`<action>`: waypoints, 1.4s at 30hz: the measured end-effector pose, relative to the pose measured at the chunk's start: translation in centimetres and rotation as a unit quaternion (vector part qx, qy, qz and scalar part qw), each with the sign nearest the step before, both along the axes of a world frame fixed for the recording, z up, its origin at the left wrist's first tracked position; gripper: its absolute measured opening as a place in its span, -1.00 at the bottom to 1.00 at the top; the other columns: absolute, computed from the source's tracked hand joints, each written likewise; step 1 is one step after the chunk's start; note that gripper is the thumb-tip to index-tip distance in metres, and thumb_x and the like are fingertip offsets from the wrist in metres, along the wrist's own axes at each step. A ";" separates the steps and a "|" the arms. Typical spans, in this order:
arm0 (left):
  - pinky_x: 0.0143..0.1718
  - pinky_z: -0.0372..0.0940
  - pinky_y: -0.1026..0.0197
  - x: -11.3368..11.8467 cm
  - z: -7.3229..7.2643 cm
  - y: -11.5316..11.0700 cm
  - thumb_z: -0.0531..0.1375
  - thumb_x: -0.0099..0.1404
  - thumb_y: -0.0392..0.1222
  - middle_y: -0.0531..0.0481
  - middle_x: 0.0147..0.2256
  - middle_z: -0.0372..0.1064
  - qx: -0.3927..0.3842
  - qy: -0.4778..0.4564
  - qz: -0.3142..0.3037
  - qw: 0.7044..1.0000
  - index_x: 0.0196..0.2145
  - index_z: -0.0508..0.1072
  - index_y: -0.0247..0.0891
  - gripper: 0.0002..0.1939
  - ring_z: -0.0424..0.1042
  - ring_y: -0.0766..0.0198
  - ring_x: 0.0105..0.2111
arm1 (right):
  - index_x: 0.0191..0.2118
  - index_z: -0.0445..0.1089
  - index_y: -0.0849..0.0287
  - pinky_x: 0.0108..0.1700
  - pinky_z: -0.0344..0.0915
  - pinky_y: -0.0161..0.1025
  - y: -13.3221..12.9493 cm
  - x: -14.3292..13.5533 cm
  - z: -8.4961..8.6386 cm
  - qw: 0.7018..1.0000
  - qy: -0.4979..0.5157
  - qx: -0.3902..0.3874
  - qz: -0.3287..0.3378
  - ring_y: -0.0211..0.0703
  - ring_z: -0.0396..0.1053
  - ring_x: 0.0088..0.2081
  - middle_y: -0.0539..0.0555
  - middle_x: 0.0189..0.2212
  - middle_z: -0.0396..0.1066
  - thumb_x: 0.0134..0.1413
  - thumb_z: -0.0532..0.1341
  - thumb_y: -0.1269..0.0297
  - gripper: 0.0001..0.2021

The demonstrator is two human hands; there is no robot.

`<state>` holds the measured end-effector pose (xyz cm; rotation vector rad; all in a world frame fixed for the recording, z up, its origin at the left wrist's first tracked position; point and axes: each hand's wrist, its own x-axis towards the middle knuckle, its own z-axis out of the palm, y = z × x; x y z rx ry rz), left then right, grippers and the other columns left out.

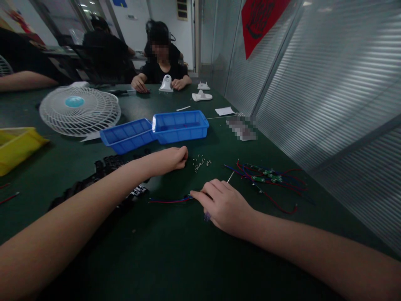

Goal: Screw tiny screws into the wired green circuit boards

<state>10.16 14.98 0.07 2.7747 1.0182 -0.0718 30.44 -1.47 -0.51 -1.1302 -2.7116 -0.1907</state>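
Observation:
My left hand is closed beside a scatter of small screws; whatever its fingertips pinch is too small to see. My right hand is wrapped round a screwdriver; its thin metal shaft sticks out past the knuckles and part of a purplish handle shows below. The right index fingertip touches a small dark part with red and blue wires running left from it. Right of that hand lie green circuit boards with red and blue wires. Black parts lie partly behind my left forearm.
Two blue bins stand beyond my hands. A white fan grille and a yellow bin are at the left. Across the green table, a person handles a white part. A partition borders the right.

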 end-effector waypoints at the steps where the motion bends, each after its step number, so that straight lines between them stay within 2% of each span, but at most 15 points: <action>1: -0.35 0.23 0.24 0.2 0.0 -0.2 0.03 0.30 -0.17 -0.12 -0.27 0.41 0.014 0.006 0.000 1.000 -0.19 0.27 -0.27 -0.83 0.41 0.20 -0.34 | 0.13 0.26 0.27 -0.24 0.26 -0.14 0.0 0.0 0.0 1.000 0.000 0.001 0.000 -0.05 0.24 -0.19 0.16 -0.20 0.33 0.23 -0.01 0.42 -0.62; 9: -0.20 0.28 0.11 1.8 0.1 -2.5 -0.01 0.34 -0.18 -0.25 -0.25 0.41 0.131 0.063 0.007 0.989 -0.18 0.30 -0.38 -0.78 0.40 0.04 -0.19 | 0.14 0.25 0.25 -0.25 0.26 -0.12 0.0 -0.1 -0.5 1.000 -0.003 0.009 -0.005 -0.04 0.23 -0.20 0.15 -0.21 0.32 0.23 -0.01 0.41 -0.62; 16: -0.16 0.29 0.09 1.8 -0.2 -2.7 -0.07 0.38 -0.22 -0.28 -0.22 0.40 0.166 0.084 -0.008 0.983 -0.16 0.31 -0.43 -0.75 0.41 0.03 -0.18 | 0.15 0.24 0.27 -0.22 0.27 -0.12 0.0 -0.1 -0.4 1.000 -0.009 0.004 0.000 -0.02 0.24 -0.17 0.16 -0.19 0.32 0.22 -0.01 0.41 -0.60; 25: -0.21 0.29 0.13 1.5 -0.5 -2.5 -0.09 0.40 -0.16 -0.20 -0.19 0.36 0.170 0.080 -0.022 0.982 -0.14 0.31 -0.34 -0.73 0.41 0.11 -0.23 | 0.15 0.25 0.28 -0.23 0.27 -0.13 0.0 -0.1 -0.4 1.000 -0.012 0.014 0.003 -0.03 0.23 -0.18 0.17 -0.19 0.32 0.20 0.02 0.42 -0.60; 32: -0.29 0.29 0.16 1.6 -0.7 -2.3 -0.08 0.40 -0.13 -0.17 -0.18 0.35 0.160 0.073 -0.013 0.984 -0.07 0.30 -0.26 -0.73 0.41 0.10 -0.23 | 0.15 0.26 0.28 -0.22 0.28 -0.12 0.1 -0.1 -0.3 1.000 -0.015 0.009 0.000 -0.03 0.23 -0.17 0.17 -0.18 0.32 0.20 0.02 0.41 -0.59; 39: -0.47 0.19 0.25 1.7 -0.2 -2.3 -0.08 0.39 -0.08 -0.11 -0.22 0.38 0.131 0.053 -0.010 0.990 -0.15 0.34 -0.23 -0.72 0.43 0.18 -0.36 | 0.15 0.26 0.27 -0.21 0.29 -0.10 0.0 -0.2 -0.3 1.000 -0.028 0.015 -0.002 0.00 0.24 -0.17 0.17 -0.18 0.32 0.19 0.02 0.41 -0.59; 42: -0.49 0.15 0.26 1.9 0.3 -2.3 -0.08 0.39 -0.05 -0.07 -0.25 0.40 0.109 0.037 -0.018 0.993 -0.18 0.34 -0.19 -0.73 0.43 0.19 -0.37 | 0.14 0.27 0.27 -0.21 0.29 -0.10 0.0 -0.2 -0.1 0.999 -0.031 0.019 0.004 0.01 0.24 -0.16 0.18 -0.17 0.33 0.17 0.03 0.42 -0.59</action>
